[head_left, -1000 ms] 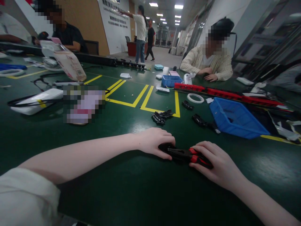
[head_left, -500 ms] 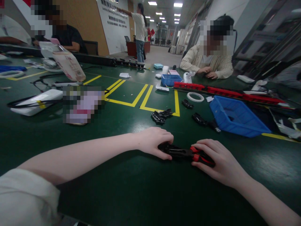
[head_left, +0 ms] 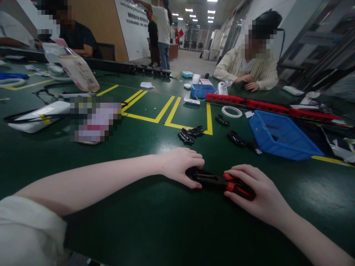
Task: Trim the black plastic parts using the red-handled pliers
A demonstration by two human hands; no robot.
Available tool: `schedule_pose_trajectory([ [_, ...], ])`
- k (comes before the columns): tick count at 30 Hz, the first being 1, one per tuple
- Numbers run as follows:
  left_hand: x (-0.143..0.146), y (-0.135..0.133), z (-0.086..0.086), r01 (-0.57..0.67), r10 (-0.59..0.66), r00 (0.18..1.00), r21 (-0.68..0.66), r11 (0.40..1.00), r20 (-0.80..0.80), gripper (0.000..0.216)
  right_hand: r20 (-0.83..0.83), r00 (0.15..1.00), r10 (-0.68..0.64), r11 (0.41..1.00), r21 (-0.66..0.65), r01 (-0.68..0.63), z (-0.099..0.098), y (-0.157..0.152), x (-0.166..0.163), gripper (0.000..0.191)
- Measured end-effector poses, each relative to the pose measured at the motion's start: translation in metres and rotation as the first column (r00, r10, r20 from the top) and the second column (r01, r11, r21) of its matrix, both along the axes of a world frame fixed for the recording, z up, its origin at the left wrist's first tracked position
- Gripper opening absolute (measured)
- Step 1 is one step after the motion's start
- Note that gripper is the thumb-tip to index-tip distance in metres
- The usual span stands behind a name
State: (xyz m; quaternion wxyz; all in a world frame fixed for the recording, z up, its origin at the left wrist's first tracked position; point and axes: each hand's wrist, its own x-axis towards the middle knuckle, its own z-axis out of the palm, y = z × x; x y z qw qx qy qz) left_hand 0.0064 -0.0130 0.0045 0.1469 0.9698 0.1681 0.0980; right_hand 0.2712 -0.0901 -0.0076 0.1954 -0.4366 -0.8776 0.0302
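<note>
Gripping the pliers, the right hand could over-squeeze and crack the black part (mostly hidden) pinched by the fingers of the left hand.

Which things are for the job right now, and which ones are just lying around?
In use:
red-and-black pliers
black piece by their tips
perhaps the black parts nearby, which look similar

Just lying about, it seems:
bottle
white ring
white box with a black cord
</note>
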Motion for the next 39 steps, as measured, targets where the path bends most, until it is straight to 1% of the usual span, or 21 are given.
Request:
schedule_pose_trajectory([
  [5,-0.0002,0.0001,-0.0012,-0.002,0.002,1.0,-0.001,1.0,0.0,0.038,-0.033,0.999,-0.003,1.0,0.013,0.003,0.0006,-0.001,-0.0025,0.035],
  [19,-0.0003,-0.0014,0.0014,0.007,-0.007,1.0,0.008,1.0,-0.002,0.036,-0.022,0.999,0.044,0.999,0.025,-0.043,0.0021,-0.0003,-0.0023,0.033],
  [28,0.0006,0.0001,-0.0006,0.006,-0.006,1.0,0.008,1.0,0.011,0.037,0.042,0.995,0.086,0.996,0.036,-0.087,0.0059,0.0029,0.0012,0.032],
  [39,0.0004,0.0019,-0.0049,0.04,-0.042,0.999,0.083,0.996,0.019,0.038,0.056,0.994,0.095,0.995,0.029,-0.097,0.0034,0.0026,-0.001,0.034],
])
